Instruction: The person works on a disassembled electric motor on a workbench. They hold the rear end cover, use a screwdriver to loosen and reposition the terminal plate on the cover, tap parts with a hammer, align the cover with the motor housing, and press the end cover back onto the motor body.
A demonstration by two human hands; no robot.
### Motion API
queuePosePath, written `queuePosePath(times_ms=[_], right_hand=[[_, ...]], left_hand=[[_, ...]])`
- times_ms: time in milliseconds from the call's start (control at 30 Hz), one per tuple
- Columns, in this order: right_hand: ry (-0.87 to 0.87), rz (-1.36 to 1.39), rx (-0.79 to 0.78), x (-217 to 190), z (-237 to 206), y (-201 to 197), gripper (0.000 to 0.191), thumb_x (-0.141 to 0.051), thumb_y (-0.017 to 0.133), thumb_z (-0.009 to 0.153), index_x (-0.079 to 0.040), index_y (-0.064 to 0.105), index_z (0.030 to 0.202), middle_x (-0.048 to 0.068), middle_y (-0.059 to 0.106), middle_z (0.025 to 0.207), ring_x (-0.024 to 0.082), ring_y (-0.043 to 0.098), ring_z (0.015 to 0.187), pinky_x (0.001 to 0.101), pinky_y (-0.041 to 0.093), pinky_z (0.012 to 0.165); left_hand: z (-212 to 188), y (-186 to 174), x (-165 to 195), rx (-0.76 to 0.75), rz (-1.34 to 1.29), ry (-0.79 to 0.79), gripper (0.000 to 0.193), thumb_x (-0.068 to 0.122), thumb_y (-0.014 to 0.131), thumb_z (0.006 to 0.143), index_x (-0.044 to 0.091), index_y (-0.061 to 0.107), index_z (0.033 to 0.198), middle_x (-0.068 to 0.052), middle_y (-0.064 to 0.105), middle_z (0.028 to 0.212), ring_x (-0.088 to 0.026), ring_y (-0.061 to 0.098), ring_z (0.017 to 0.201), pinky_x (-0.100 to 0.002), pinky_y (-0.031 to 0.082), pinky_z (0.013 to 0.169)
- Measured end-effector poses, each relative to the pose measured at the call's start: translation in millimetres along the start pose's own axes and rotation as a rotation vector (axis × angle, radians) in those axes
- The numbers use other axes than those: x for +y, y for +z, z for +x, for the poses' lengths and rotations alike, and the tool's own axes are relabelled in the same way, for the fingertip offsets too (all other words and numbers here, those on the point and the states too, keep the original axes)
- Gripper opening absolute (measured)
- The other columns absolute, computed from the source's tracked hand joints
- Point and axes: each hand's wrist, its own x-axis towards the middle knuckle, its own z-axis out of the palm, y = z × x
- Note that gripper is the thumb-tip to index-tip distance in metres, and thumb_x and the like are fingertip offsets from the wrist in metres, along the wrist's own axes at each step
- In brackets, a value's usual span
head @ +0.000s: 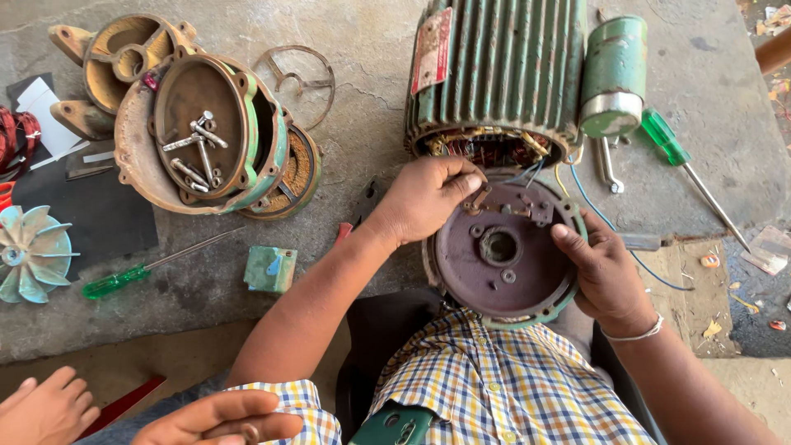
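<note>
End cover [494, 276]: round, held at the lap, six o'clock of motor body [494, 82].
Left hand [424, 198]: pinching a metal clip at its rim.
Right hand [606, 276]: gripping the edge.
Risk: thin wires [606, 218] nearby may snag or tear.

The motor end cover [500, 255] rests on the person's lap, just before the ribbed motor body [494, 78] that lies on the floor [362, 41]. The left hand [424, 198] touches the cover's upper edge; the right hand [606, 276] grips its right rim. A cylinder [614, 74] lies right of the body, with a screwdriver [688, 169] further right. Left of the body sits a stack of covers [202, 128] with bolts [198, 148] in the top one. Before that stack lie a second screwdriver [152, 265] and a small box [270, 269]; a fan [31, 254] lies at the far left.
</note>
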Motion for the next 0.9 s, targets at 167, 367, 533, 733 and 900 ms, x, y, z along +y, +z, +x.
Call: queuePosePath(times_ms=[167,367,533,733,900], right_hand=[[0.03,0.082,-0.035,11,19,9,0.047,-0.012,0.063,0.1,0.003,0.05,0.142,0.016,0.069,0.128,0.021,0.068,0.109,0.0362,0.057,0.093],[-0.001,-0.06,0.005,13,21,8,0.045,-0.011,0.052,0.106,-0.006,0.047,0.151,0.011,0.065,0.139,0.025,0.061,0.125,0.0422,0.049,0.104],[0.099,-0.447,0.15,39,60,-19,0.049,-0.013,0.046,0.109,-0.007,0.042,0.157,0.01,0.064,0.131,0.029,0.06,0.115,0.0501,0.047,0.091],[0.048,-0.518,0.172,66,85,-67,0.051,-0.011,0.049,0.11,-0.006,0.041,0.16,0.011,0.059,0.122,0.023,0.056,0.107,0.0417,0.044,0.084],[-0.031,-0.504,0.065,47,87,-60,0.052,-0.01,0.052,0.112,-0.005,0.041,0.163,0.011,0.055,0.116,0.018,0.052,0.1,0.0346,0.041,0.078]], left_hand=[[-13,-11,10,0.07,0.129,0.01,0.017,0.022,0.065,0.098,0.009,0.076,0.102,-0.006,0.078,0.084,-0.017,0.074,0.072,-0.033,0.059,0.072],[-39,-30,27,0.241,0.148,0.179,0.038,0.032,0.058,0.1,0.002,0.061,0.124,-0.018,0.066,0.118,-0.032,0.066,0.108,-0.043,0.051,0.093],[-275,-94,71,0.032,-1.472,-0.468,0.08,0.048,0.045,0.106,-0.016,0.034,0.155,-0.031,0.048,0.152,-0.037,0.05,0.142,-0.048,0.04,0.122],[-277,-103,80,0.056,-1.499,-0.528,0.094,0.065,0.04,0.103,-0.011,0.031,0.157,-0.028,0.042,0.158,-0.034,0.042,0.147,-0.045,0.036,0.119],[-267,-93,61,0.015,-1.531,-0.484,0.101,0.069,0.038,0.103,-0.013,0.025,0.161,-0.027,0.041,0.16,-0.034,0.043,0.147,-0.045,0.039,0.119]])
